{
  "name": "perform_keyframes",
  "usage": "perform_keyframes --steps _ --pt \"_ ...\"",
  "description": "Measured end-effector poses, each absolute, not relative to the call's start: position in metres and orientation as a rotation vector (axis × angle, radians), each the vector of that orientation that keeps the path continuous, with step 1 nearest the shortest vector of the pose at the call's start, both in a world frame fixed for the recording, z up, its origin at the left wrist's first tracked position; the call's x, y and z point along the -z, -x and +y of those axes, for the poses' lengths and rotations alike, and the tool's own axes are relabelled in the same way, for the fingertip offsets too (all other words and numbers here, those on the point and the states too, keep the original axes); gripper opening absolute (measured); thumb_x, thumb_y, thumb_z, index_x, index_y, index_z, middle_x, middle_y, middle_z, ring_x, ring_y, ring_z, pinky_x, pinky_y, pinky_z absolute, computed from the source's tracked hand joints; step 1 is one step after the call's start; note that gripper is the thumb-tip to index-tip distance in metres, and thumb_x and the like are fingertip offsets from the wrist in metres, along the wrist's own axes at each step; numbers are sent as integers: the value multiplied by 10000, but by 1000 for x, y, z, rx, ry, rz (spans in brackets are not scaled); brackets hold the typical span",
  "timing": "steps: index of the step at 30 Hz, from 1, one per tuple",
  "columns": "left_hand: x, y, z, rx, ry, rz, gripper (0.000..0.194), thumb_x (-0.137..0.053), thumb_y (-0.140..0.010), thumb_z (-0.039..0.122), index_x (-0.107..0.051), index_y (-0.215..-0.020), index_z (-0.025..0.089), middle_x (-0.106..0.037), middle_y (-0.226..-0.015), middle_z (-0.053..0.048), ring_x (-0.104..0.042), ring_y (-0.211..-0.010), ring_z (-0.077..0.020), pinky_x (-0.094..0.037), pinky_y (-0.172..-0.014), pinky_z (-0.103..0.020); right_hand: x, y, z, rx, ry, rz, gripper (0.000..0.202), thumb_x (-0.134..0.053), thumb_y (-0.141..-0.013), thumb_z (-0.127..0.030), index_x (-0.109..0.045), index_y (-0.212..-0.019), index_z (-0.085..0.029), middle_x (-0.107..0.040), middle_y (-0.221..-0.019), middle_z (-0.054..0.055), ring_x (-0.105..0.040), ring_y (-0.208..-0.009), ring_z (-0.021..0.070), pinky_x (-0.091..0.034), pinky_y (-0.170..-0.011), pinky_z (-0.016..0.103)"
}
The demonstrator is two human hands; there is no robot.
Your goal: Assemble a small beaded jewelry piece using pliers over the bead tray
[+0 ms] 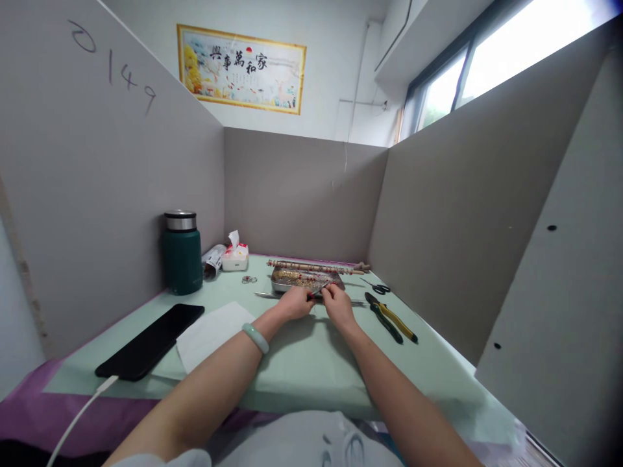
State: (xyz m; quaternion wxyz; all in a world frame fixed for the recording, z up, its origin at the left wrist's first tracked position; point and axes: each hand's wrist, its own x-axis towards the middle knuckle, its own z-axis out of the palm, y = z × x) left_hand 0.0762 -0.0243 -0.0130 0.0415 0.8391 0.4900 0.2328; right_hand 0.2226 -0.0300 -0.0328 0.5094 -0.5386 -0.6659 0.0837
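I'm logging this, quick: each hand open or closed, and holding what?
Left hand: closed on a small red thing.
Right hand: closed; anything held is too small to tell.

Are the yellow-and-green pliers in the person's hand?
No, the pliers lie on the table, to the right of the right hand.

Pretty bright shot, with daylight pouring in from the window (440, 94) up right and blowing out to white. Soft shadows under the forearms (219, 383), wide-lens stretch near the edges, a dark blurry top-right corner, and the tiny stuff at the fingertips is mushy.
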Motion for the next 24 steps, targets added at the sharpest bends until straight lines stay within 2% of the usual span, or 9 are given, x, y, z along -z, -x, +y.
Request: perform_keyframes --steps 8,17,24 --pt "8 -77 -28 -762 -2463 1458 233 -478 -784 284 -683 -783 173 -647 -669 -30 -546 -617 -141 -341 -565 -223 31 -222 -33 -243 1257 -1586 273 -386 -794 -385 -455 -600 -206 -500 -549 -12 -440 -557 148 -284 -544 247" --pt "3 -78 -33 -703 -2192 1404 244 -476 -788 311 -660 -830 156 -580 -573 9 -483 -445 -97 -365 -487 -212 29 -221 -31 -382 1187 -1517 267 -412 -763 -392 -476 -584 -205 -516 -521 -11 -442 -528 143 -317 -521 244" --pt "8 -76 -28 -772 -2468 1471 241 -478 -788 282 -695 -799 178 -665 -701 -39 -571 -647 -154 -380 -610 -232 30 -222 -31 -247 1253 -1559 289 -394 -771 -384 -457 -555 -203 -492 -519 -12 -427 -541 144 -289 -536 249"
